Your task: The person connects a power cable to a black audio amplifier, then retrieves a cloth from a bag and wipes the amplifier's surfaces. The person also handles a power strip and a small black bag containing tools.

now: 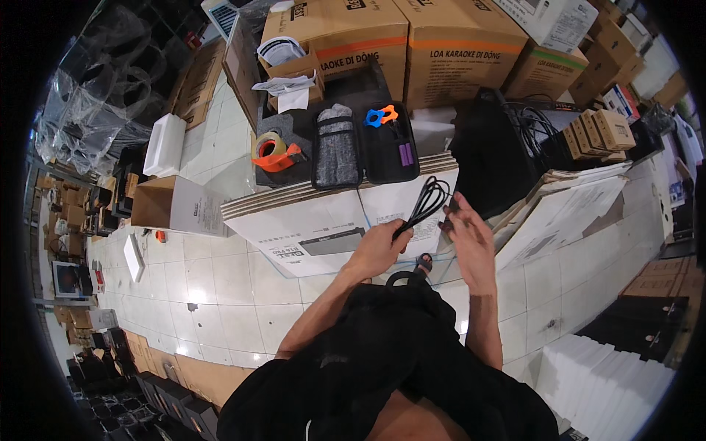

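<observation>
A: What was the state of the left hand (379, 248)?

B: It was closed around a black cable (430, 198), gathered into long loops. The loops projected from the fist toward the far right.

A: And the right hand (472, 242)?

B: It was raised just to the right of the loops, fingers bent toward them. Whether its fingertips pinched a part of the cable could not be determined (the detail there was dark and small).

A: Where was the cable located relative to the other items?

B: It was above the near side of a stack of flattened white cartons (294, 231), nearer than an open black case (386, 162). The case lay unfolded on its back.

A: State the contents of the case.

B: The left half showed a grey fabric piece (337, 151). The right half carried a blue ring-shaped piece (374, 118) and an orange one (390, 113) at its far end, with purple cylinders (406, 154) on the right side.

A: Which items surrounded it?

B: An orange tape dispenser (276, 159) was to the left. Large brown cartons (463, 73) stood on the far side. Farther right were a tangle of black cords (535, 132) and small brown boxes (599, 132).
</observation>
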`<state>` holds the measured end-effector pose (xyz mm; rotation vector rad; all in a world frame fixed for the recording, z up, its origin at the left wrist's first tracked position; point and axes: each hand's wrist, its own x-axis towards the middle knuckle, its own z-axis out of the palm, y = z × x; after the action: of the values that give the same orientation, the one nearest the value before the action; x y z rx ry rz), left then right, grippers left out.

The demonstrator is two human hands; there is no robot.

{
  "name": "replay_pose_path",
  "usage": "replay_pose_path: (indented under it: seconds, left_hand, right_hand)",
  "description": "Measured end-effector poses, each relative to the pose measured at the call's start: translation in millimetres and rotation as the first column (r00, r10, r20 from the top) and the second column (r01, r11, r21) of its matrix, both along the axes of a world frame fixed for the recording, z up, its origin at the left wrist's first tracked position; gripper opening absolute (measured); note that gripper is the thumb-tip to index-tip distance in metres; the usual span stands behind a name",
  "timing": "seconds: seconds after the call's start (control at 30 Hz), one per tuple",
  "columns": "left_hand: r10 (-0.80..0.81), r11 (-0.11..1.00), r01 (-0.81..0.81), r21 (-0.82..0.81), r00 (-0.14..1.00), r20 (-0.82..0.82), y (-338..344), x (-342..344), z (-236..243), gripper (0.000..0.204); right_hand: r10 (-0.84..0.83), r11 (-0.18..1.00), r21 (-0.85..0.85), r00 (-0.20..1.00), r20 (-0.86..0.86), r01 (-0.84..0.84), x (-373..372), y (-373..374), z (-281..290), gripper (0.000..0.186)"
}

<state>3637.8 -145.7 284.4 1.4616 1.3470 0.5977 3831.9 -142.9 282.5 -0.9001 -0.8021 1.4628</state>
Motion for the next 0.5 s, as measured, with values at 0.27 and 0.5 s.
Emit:
replay_pose_path:
  seconds: [0.27,0.5]
  left_hand:
    - [-0.126,0.99,0.132,-0.038,0.984,0.129,-12,-1,31,0.028]
    - [-0.178,0.982,0.18,-0.063,0.983,0.035,-18,5,35,0.037]
  right_hand:
    - [0.067,0.951,-0.308,0.993,0.095,-0.035,4,-34,-37,0.009]
    - [0.322,0.919,-0.231,0.946,-0.027,-0.319,-2,-31,-4,0.015]
